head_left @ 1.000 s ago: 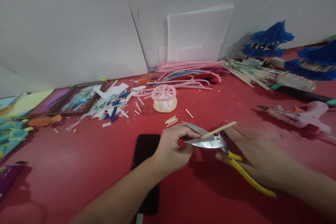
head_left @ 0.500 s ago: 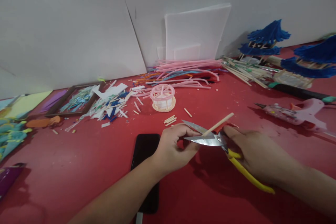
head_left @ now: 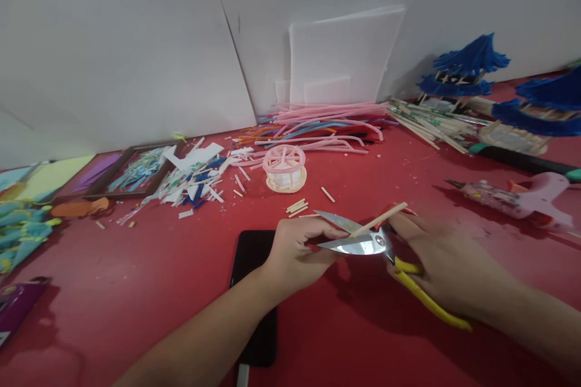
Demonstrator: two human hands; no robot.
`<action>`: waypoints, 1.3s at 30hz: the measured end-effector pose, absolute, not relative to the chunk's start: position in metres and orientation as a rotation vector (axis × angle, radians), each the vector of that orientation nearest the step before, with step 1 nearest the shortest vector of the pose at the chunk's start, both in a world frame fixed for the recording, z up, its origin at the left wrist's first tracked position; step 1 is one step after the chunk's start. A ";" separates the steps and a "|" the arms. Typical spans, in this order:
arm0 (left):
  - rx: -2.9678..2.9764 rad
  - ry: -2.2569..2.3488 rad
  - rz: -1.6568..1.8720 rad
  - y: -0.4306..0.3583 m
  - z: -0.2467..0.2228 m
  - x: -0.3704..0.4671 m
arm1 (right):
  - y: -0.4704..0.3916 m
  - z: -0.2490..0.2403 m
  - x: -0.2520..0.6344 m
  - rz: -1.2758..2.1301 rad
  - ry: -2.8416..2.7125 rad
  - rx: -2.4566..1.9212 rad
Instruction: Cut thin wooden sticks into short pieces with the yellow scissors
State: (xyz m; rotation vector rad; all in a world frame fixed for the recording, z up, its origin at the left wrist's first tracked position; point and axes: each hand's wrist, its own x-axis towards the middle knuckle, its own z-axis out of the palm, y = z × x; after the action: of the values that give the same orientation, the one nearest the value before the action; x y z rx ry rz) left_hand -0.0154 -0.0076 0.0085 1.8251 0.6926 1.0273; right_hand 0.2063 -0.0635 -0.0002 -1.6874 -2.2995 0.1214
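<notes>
My right hand is wrapped round the yellow-handled scissors, whose blades stand apart and point left. A light wooden stick slants up to the right between the blades. At the blade tips, my left hand is closed in a pinch; what its fingertips hold is hidden. Beyond the hands, several short cut sticks lie near a single one. A small round model with a pink spoked ring on top stands behind them.
A black phone lies under my left forearm. Paper scraps and a framed tray are at left, pink strips at the back. A pink glue gun, stick bundle and blue-roofed model are at right.
The view has shifted slightly, so the table items sit a little further right. The free end of the stick has dipped slightly. Both hands keep about the same pose.
</notes>
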 end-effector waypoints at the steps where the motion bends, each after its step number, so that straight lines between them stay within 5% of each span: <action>1: 1.823 0.703 1.013 -0.008 0.008 -0.016 | -0.063 0.000 0.206 0.109 -2.299 -1.668; 39: 1.870 0.651 0.909 -0.008 0.012 -0.016 | -0.064 0.003 0.204 -0.002 -2.312 -1.631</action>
State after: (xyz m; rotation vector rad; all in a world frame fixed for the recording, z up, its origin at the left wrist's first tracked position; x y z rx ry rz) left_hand -0.0157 -0.0085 0.0120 1.8697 0.6509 0.9094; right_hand 0.2045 -0.0637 0.0028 -1.6314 -2.3122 -0.0016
